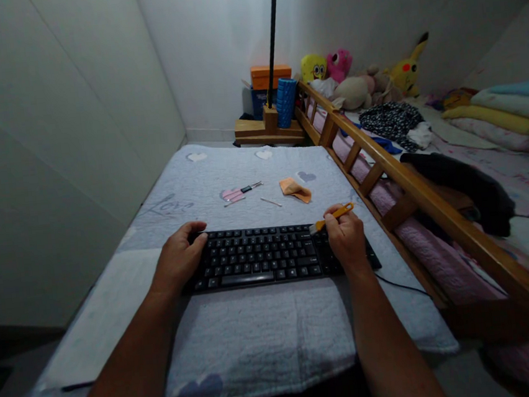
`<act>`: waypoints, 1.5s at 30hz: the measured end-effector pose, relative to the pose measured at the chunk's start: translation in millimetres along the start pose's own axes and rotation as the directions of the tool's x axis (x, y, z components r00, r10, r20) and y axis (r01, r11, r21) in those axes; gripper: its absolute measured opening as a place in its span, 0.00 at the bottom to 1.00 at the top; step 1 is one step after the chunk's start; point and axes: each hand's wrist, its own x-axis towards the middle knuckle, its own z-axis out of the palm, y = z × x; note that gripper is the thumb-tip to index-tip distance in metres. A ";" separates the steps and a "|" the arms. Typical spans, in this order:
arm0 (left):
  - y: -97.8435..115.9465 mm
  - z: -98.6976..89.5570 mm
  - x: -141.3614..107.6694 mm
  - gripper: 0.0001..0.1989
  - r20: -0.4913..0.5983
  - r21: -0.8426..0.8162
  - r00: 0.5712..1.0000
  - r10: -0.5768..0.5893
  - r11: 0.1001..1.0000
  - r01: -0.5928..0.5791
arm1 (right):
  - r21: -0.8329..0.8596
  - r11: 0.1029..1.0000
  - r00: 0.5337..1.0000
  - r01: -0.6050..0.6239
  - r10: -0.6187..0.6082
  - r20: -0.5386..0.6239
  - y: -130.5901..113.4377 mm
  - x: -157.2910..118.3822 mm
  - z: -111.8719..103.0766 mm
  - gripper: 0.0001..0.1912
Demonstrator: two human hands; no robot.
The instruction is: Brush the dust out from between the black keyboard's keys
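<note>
A black keyboard (261,256) lies across the light blue quilted cover. Its left end is gripped by my left hand (179,256), the thumb over the top edge. My right hand (347,237) pinches a small yellow-handled brush (337,212), whose bristles touch the upper keys right of the keyboard's middle. Beyond the keyboard lie an orange cloth (295,190), a cotton swab (271,202), another thin swab (235,201) and a slim tool with a dark middle (246,189).
The quilted cover (240,338) spreads under everything. Along the right runs a wooden bed rail (381,143), with bedding and plush toys behind it. A black cable (401,285) trails right from the keyboard. At the far end stand a wooden base (253,129), a pole and boxes.
</note>
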 end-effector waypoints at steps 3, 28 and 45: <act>-1.1 0.4 0.9 0.18 0.002 -0.012 1.000 0.005 1.000 -0.005 | -0.015 1.000 0.999 0.023 -0.022 0.024 -0.6 -0.5 -0.5 0.11; 5.4 -1.3 -1.6 0.22 0.021 0.056 1.000 -0.013 0.998 0.011 | 0.094 0.995 0.991 -0.043 0.030 0.133 -5.1 -3.0 -10.8 0.10; 5.9 -1.1 -2.2 0.16 -0.008 -0.022 1.000 -0.003 1.000 0.003 | 0.039 0.999 0.999 -0.007 0.005 0.048 -3.4 -3.2 -8.1 0.12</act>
